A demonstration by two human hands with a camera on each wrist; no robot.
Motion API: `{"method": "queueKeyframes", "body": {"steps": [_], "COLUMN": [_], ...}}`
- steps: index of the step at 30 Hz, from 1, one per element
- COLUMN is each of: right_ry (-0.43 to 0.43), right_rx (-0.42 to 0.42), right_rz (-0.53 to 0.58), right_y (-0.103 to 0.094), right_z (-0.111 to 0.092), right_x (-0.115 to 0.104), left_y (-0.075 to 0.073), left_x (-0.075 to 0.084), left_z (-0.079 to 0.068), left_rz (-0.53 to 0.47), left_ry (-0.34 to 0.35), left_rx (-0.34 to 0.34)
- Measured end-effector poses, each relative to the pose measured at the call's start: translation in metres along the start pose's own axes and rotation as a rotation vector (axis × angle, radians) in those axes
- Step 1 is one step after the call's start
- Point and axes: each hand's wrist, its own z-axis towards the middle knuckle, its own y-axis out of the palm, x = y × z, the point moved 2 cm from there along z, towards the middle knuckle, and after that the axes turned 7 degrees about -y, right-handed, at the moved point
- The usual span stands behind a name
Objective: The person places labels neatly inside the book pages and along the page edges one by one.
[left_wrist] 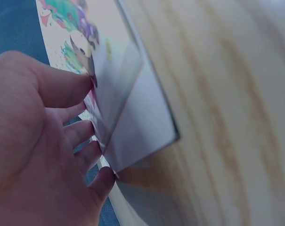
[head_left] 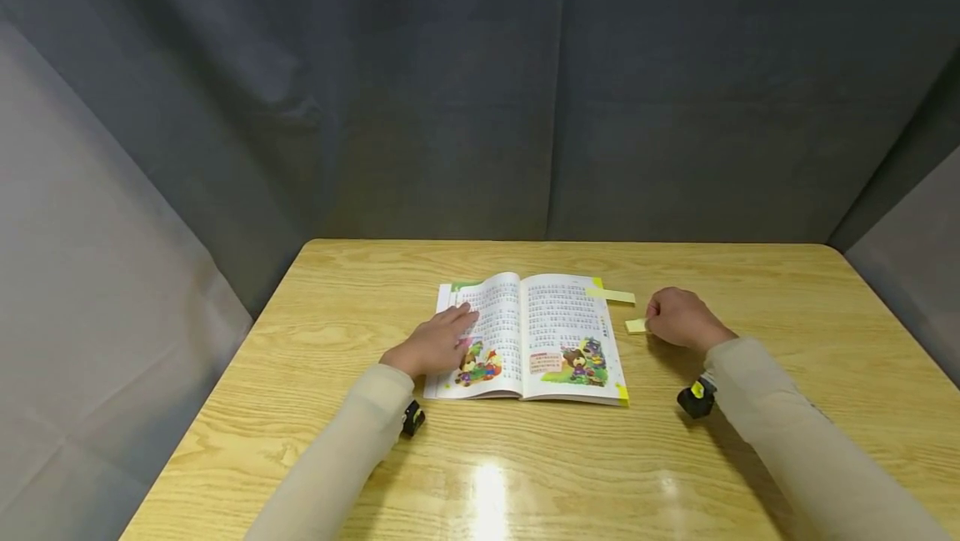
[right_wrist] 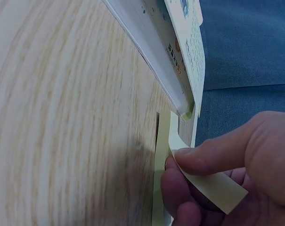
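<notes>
On the wooden table [head_left: 360,283], we see the left hand [head_left: 435,343], spread and gripping nothing, likely keeping the open storybook [head_left: 562,312] flat from nine o'clock, while just off the book's three-o'clock edge the right hand [head_left: 684,320] pinches a yellow sticky-note strip [right_wrist: 222,191].

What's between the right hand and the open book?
In the head view, a yellow note pad, partly hidden by the right hand; farther off, a yellow strip juts from the open book.
</notes>
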Motion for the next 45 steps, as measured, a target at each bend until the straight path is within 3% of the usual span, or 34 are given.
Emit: {"method": "queueKeyframes", "body": {"steps": [45], "right_ry": [0.017], "right_rx": [-0.038], "right_rz": [0.015], "right_y": [-0.0014], "right_z": [-0.0012], "right_x": [-0.0003], "left_y": [-0.0034], "left_x": [0.0042], "left_z": [-0.0017], "left_rz": [0.026], "left_ry": [-0.016], "left_rx": [-0.02]}}
